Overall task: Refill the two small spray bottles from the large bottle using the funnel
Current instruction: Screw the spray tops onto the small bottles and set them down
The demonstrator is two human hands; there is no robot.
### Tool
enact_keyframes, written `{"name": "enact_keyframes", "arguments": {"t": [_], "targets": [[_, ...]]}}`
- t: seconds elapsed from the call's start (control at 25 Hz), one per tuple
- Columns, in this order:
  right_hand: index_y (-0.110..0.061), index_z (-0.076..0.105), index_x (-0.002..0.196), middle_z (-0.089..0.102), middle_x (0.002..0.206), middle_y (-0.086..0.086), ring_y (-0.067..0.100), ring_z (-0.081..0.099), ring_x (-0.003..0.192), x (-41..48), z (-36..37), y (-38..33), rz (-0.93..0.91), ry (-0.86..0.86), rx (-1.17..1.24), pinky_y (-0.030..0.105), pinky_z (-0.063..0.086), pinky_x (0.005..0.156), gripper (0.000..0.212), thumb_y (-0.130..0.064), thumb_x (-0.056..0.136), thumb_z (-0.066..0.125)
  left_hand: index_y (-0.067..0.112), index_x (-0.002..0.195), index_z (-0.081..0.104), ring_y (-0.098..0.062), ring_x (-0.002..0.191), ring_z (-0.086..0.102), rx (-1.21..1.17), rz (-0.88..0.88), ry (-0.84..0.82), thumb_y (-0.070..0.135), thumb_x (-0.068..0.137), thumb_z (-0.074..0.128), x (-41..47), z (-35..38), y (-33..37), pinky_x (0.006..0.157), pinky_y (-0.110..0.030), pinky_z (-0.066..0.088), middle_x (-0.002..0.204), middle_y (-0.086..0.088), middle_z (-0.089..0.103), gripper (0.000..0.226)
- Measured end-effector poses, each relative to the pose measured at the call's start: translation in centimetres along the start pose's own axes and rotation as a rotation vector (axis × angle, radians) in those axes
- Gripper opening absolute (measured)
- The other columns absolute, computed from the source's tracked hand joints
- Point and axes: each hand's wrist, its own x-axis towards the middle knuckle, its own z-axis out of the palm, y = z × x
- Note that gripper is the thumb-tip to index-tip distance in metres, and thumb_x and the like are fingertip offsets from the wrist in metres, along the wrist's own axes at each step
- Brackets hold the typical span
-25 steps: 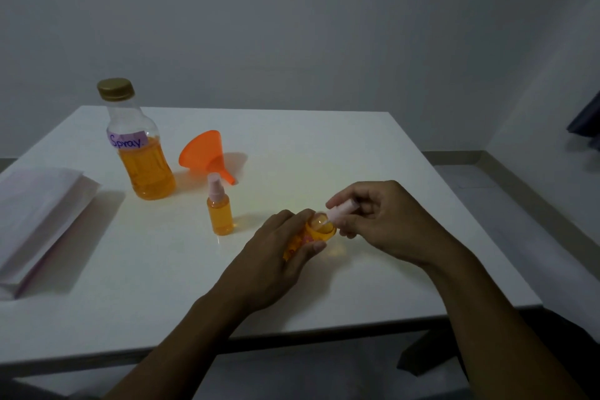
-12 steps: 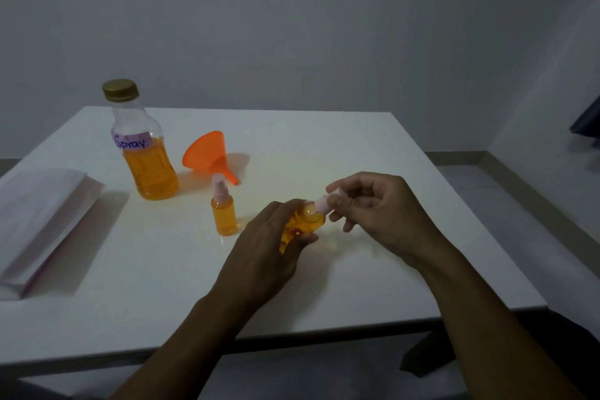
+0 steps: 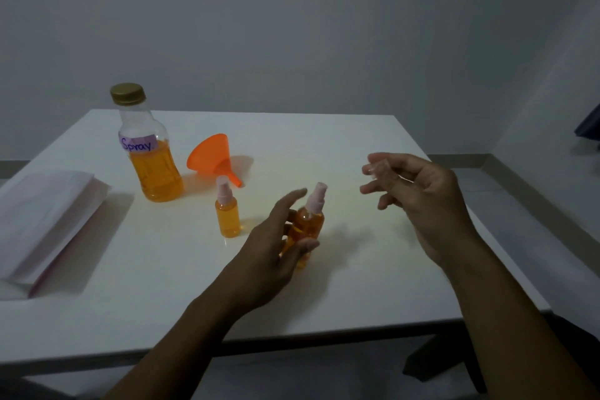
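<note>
A large clear bottle with a gold cap and a "Spray" label stands at the back left, about half full of orange liquid. Beside it an orange funnel lies on its side. One small spray bottle with a pink pump top stands upright in front of the funnel. My left hand loosely grips a second small spray bottle, which is tilted, filled with orange liquid and has its pink top on. My right hand hovers to its right, fingers apart, holding nothing.
The white table ends at a front edge close to me and a right edge past my right hand. A folded white paper packet lies at the left. Grey wall behind, floor at the right.
My right hand has let go of the pink spray top and pulled away up and to the right. The held bottle has swung from lying sideways to nearly upright in my left hand.
</note>
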Motion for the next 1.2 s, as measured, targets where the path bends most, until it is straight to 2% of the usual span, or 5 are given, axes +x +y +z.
{"name": "enact_keyframes", "arguments": {"t": [0.24,0.44,0.64,0.92,1.2], "targets": [[-0.023,0.075,0.102,0.077,0.088,-0.005,0.013,0.075,0.071,-0.2,-0.5,1.5,0.064,-0.042,-0.161,0.021,0.055,0.057,0.014,-0.029,0.089,0.072,0.054,0.144,-0.009,0.005,0.122,0.047,-0.124,0.044,0.002,0.049,0.090,0.054,0.0,0.9,0.3,0.081,-0.004,0.045,0.155,0.019,0.019,0.084],[-0.023,0.076,0.100,0.077,0.093,-0.004,0.017,0.076,0.072,0.1,-0.2,1.3,0.060,-0.051,-0.092,0.025,0.056,0.058,0.014,-0.029,0.088,0.073,0.051,0.142,0.008,-0.010,0.081,0.065,-0.010,0.071,0.201,0.042,0.092,0.046,0.3,1.5,0.6,0.067,-0.027,0.060,0.111,0.004,0.057,0.063],[-0.025,0.076,0.100,0.076,0.092,-0.009,0.015,0.076,0.071,0.4,0.1,1.1,0.046,-0.018,-0.122,0.028,0.054,0.059,0.014,-0.032,0.088,0.074,0.047,0.143,0.027,0.001,0.113,0.049,0.177,-0.005,0.268,0.057,0.093,0.039,2.3,1.3,0.2,0.091,-0.024,0.038,0.141,0.024,0.042,0.053],[-0.028,0.075,0.104,0.074,0.095,-0.016,0.009,0.075,0.066,0.2,-0.2,0.8,-0.059,0.076,-0.225,0.037,0.058,0.074,0.019,-0.037,0.087,0.073,0.044,0.146,0.024,0.000,0.079,0.052,0.392,-0.017,0.294,0.043,0.095,0.044,3.6,1.6,0.9,0.056,-0.008,0.039,0.118,0.005,0.062,0.054],[-0.028,0.074,0.106,0.073,0.096,-0.017,0.007,0.074,0.064,0.2,-0.9,1.1,-0.073,0.097,-0.297,0.028,0.056,0.065,0.020,-0.037,0.087,0.073,0.040,0.140,0.030,-0.018,0.079,0.063,0.555,-0.032,0.446,0.040,0.090,0.049,2.7,-0.8,5.5,0.089,-0.070,0.044,0.104,0.004,0.064,0.054]]}}
